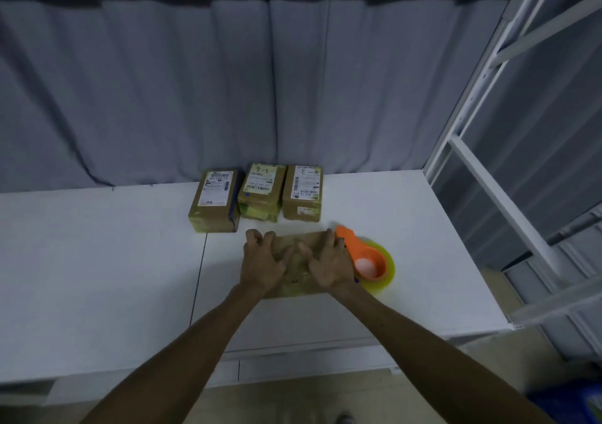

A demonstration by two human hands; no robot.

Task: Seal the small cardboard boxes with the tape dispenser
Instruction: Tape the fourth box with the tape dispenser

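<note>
Your left hand (264, 264) and right hand (329, 267): both bare, with bare forearms (195, 342) running to the lower frame edge.

Grey curtain (228, 81), white table (81, 277), perhaps shelving (508, 150)

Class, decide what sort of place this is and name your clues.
Probably a small parcel-packing corner, perhaps a home or storeroom: three labelled boxes on a white table, an orange tape dispenser, a grey curtain behind.
</note>
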